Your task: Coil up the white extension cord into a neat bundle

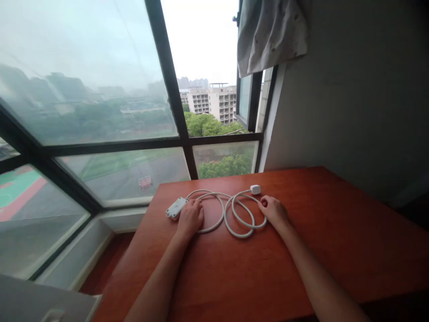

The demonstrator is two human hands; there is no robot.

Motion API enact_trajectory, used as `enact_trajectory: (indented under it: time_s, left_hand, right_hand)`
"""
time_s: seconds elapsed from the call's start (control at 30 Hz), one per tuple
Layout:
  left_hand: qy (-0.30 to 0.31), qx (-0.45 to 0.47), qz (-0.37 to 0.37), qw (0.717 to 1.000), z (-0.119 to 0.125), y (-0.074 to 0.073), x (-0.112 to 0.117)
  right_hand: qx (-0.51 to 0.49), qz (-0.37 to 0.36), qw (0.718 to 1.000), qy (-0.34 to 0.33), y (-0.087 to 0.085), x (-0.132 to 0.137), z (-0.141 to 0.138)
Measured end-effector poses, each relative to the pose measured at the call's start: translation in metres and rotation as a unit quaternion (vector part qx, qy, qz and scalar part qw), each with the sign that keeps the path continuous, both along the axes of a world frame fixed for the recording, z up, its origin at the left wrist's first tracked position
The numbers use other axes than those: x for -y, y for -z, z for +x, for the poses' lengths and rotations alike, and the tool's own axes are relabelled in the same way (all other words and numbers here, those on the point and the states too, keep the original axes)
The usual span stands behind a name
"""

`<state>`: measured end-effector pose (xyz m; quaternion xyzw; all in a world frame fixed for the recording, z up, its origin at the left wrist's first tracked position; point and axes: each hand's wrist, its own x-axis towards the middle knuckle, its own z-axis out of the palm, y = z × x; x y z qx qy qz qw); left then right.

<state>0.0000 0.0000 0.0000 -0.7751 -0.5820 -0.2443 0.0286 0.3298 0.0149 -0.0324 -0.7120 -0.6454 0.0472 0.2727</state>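
Note:
A white extension cord lies in loose loops on the reddish-brown wooden table, its cable [239, 235] crossing itself between my two hands. At its left end is the white socket block [176, 208], with small marks on its upward face. My left hand [191, 217] rests against the block's right end, fingers bent down over the cable there; the fingertips' contact is partly hidden. At the other end stands the white plug [255, 189]. Just right of and below the plug, my right hand [273, 209] pinches the cable's outer loop between thumb and bent fingers.
The table [234, 277] reaches toward a dark-framed window [221, 137], whose right pane stands open. A light curtain [271, 36] hangs at the upper right beside a grey wall [342, 98]. The table's left edge drops off to a low sill and floor.

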Motion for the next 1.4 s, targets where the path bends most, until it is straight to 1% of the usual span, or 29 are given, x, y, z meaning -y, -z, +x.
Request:
enact_trajectory:
  time_s: [0.17, 0.3, 0.4, 0.47, 0.6, 0.7, 0.83, 0.93, 1.0, 1.07, 1.13, 1.23, 1.4]
  left_hand:
    - [0.016, -0.006, -0.004, 1.000, 0.001, 0.001, 0.001]
    - [0.019, 0.021, -0.019, 0.999, 0.006, -0.003, 0.003]
    - [0.020, 0.045, -0.046, 0.998, 0.017, -0.008, 0.006]
    - [0.032, 0.050, -0.068, 0.996, 0.028, -0.011, 0.008]
    - [0.067, 0.016, -0.098, 0.993, 0.046, -0.015, 0.011]
    - [0.070, 0.004, -0.101, 0.992, 0.053, -0.013, 0.009]
    - [0.052, 0.023, -0.105, 0.993, 0.055, -0.006, 0.006]
    - [0.046, 0.038, -0.098, 0.993, 0.054, -0.001, 0.007]
    - [0.063, 0.049, -0.095, 0.992, 0.051, 0.000, 0.009]
    - [0.087, 0.058, -0.094, 0.990, 0.049, 0.000, 0.012]
    - [0.102, 0.064, -0.093, 0.988, 0.047, 0.000, 0.014]
    - [0.100, 0.064, -0.090, 0.989, 0.046, -0.002, 0.016]
    - [0.090, 0.063, -0.090, 0.990, 0.049, -0.003, 0.017]
  right_hand:
    - [0.015, -0.003, 1.000, -0.015, -0.002, 0.001, 0.000]
    - [0.022, 0.004, 0.999, -0.029, -0.001, 0.001, 0.001]
    - [0.010, 0.005, 1.000, -0.028, 0.001, 0.000, 0.001]
    - [-0.002, 0.006, 1.000, -0.021, 0.001, -0.001, -0.001]
    - [-0.007, 0.004, 1.000, -0.009, 0.001, -0.002, -0.006]
    - [-0.012, 0.008, 1.000, -0.021, 0.003, -0.004, -0.006]
    - [-0.029, 0.009, 0.998, -0.047, 0.008, -0.007, 0.002]
    - [-0.035, 0.001, 0.999, -0.033, 0.008, -0.007, 0.009]
    - [-0.035, -0.004, 0.999, -0.018, 0.007, -0.007, 0.012]
    - [-0.039, -0.007, 0.999, -0.016, 0.006, -0.006, 0.014]
    - [-0.045, -0.010, 0.999, -0.027, 0.005, -0.006, 0.015]
    - [-0.047, -0.020, 0.998, -0.048, 0.004, -0.005, 0.016]
    - [-0.049, -0.036, 0.997, -0.054, 0.003, -0.005, 0.016]
